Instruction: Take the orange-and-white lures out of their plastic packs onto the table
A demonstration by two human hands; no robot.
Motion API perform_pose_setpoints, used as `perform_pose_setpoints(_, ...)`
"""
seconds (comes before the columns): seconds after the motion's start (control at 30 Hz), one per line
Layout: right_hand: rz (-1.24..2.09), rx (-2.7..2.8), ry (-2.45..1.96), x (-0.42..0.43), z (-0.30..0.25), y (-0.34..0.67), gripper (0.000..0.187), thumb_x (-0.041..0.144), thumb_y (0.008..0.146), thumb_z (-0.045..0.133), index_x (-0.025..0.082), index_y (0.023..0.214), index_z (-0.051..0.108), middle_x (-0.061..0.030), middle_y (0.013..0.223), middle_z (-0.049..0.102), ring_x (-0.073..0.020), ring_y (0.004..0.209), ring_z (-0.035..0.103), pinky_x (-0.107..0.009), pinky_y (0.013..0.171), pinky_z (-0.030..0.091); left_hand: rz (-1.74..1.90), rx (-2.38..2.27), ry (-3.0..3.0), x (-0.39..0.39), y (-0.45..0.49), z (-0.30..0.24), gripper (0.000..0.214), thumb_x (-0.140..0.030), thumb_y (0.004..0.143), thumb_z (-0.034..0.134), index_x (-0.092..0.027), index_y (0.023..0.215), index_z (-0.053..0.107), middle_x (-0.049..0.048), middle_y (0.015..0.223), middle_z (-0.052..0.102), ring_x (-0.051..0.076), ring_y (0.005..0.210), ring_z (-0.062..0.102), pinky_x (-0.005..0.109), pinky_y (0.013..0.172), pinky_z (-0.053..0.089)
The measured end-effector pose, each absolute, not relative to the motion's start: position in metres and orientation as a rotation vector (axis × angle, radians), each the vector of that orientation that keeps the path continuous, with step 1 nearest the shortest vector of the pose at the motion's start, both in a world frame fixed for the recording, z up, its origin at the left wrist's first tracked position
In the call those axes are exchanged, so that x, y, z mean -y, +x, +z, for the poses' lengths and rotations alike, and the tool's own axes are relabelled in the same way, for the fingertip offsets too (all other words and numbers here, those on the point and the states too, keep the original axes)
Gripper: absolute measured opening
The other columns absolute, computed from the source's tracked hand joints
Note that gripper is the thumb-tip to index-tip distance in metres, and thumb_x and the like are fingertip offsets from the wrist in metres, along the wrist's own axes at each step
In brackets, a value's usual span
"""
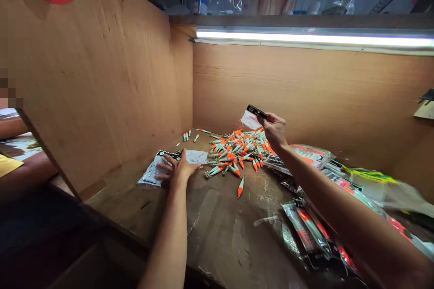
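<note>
My left hand (178, 167) rests with fingers spread over several clear plastic packaging bags (149, 175) with black tops, at the left of the wooden bench. In my right hand (274, 127), raised above the bench, a clear packaging bag (251, 119) with a black header strip is pinched between thumb and fingers. A heap of orange and pale-green fishing lures (237, 146) with metal hooks lies between and behind my hands. One single lure (240, 187) sits apart in front of the heap.
Packed lures (310, 226) in clear bags lie at the right, partly under my right forearm. More filled bags (313, 156) are behind them. Wooden panels (135, 76) wall the bench at left and back. A lit tube lamp (305, 38) runs under the shelf. Another person's arm (30, 171) shows at left.
</note>
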State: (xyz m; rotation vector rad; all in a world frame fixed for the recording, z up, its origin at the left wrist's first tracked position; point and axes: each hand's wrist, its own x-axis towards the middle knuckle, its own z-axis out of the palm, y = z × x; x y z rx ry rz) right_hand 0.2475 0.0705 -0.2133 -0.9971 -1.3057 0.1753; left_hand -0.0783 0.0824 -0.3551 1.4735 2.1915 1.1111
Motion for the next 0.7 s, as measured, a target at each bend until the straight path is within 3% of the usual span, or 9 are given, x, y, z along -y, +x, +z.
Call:
perform_pose_setpoints(0.07,0.268,1.361,-1.003,-0.037,-0.222,0.251,0.039,0.049,0.079,0.072,0.014,0.096,0.075,-0.0073,0.091,0.073,-0.018,0.082,0.062,-0.03,0.077,0.049,0.933,-2.285,1.402,-0.086,-0.086,-0.366,0.074,-0.041,0.053,0.09,-0.03,0.123,0.069,0.0172,0.167,0.021,0.059,0.141,0.029,0.074,0.097,0.034)
perform_pose_setpoints(0.13,0.354,1.4,-1.019,-0.001,-0.225,0.257,0.04,0.05,0.079,0.074,0.015,0.098,0.076,-0.0072,0.094,0.074,-0.0191,0.085,0.064,-0.032,0.08,0.049,0.903,-2.362,1.439,-0.085,-0.088,-0.371,0.052,-0.037,0.064,0.082,-0.024,0.114,0.074,0.0201,0.162,0.033,0.057,0.138,0.035,0.071,0.095,0.037)
perform_pose_setpoints(0.23,0.481,1.408,-1.047,0.057,-0.225,0.27,0.038,0.051,0.083,0.073,0.019,0.103,0.076,-0.0076,0.1,0.076,-0.0221,0.092,0.067,-0.034,0.083,0.052,0.961,-2.378,1.572,-0.08,-0.095,-0.362,0.031,-0.02,0.074,0.067,-0.013,0.103,0.075,0.0253,0.129,0.065,0.047,0.121,0.056,0.06,0.09,0.045)
perform_pose_setpoints(0.3,0.554,1.361,-1.063,0.096,-0.228,0.282,0.037,0.051,0.085,0.071,0.022,0.109,0.074,-0.0084,0.104,0.076,-0.0237,0.094,0.069,-0.035,0.081,0.054,0.98,-2.355,1.624,-0.071,-0.106,-0.345,0.025,-0.015,0.076,0.061,-0.009,0.096,0.075,0.0248,0.106,0.073,0.042,0.104,0.065,0.051,0.084,0.049)
perform_pose_setpoints(0.37,0.561,1.248,-1.09,0.134,-0.239,0.293,0.039,0.052,0.088,0.067,0.026,0.116,0.072,-0.0092,0.108,0.075,-0.0252,0.093,0.071,-0.036,0.075,0.057,1.011,-2.35,1.656,-0.055,-0.114,-0.324,0.025,-0.013,0.076,0.058,-0.01,0.093,0.076,0.0236,0.096,0.075,0.039,0.093,0.069,0.045,0.078,0.051)
perform_pose_setpoints(0.43,0.477,1.102,-1.138,0.167,-0.259,0.298,0.043,0.054,0.089,0.065,0.028,0.122,0.068,-0.0098,0.109,0.075,-0.0273,0.09,0.072,-0.038,0.068,0.06,1.132,-2.346,1.706,-0.027,-0.104,-0.304,0.029,-0.013,0.077,0.055,-0.014,0.098,0.076,0.0204,0.098,0.076,0.038,0.095,0.07,0.043,0.079,0.051)
perform_pose_setpoints(0.53,0.301,1.021,-1.171,0.206,-0.306,0.285,0.052,0.058,0.088,0.062,0.032,0.132,0.064,-0.0098,0.103,0.077,-0.0311,0.087,0.074,-0.042,0.062,0.063,1.732,-1.984,1.967,0.039,-0.035,-0.296,0.031,-0.017,0.082,0.05,-0.027,0.098,0.075,0.0084,0.115,0.075,0.033,0.103,0.07,0.042,0.084,0.053)
perform_pose_setpoints(0.63,0.339,1.105,-1.113,0.233,-0.349,0.257,0.061,0.057,0.079,0.066,0.047,0.138,0.057,-0.0035,0.117,0.075,-0.0334,0.1,0.073,-0.046,0.067,0.064,1.748,-1.199,2.271,0.125,0.069,-0.319,0.028,-0.024,0.085,0.054,-0.038,0.095,0.075,0.0013,0.124,0.072,0.031,0.105,0.07,0.045,0.084,0.057)
perform_pose_setpoints(0.7,0.388,1.112,-1.146,0.253,-0.367,0.244,0.069,0.054,0.067,0.074,0.057,0.134,0.056,0.0049,0.122,0.072,-0.0342,0.108,0.071,-0.045,0.066,0.064,1.7,-0.917,2.196,0.176,0.126,-0.34,0.031,-0.023,0.086,0.053,-0.04,0.101,0.074,0.0037,0.123,0.071,0.029,0.104,0.07,0.042,0.077,0.061)
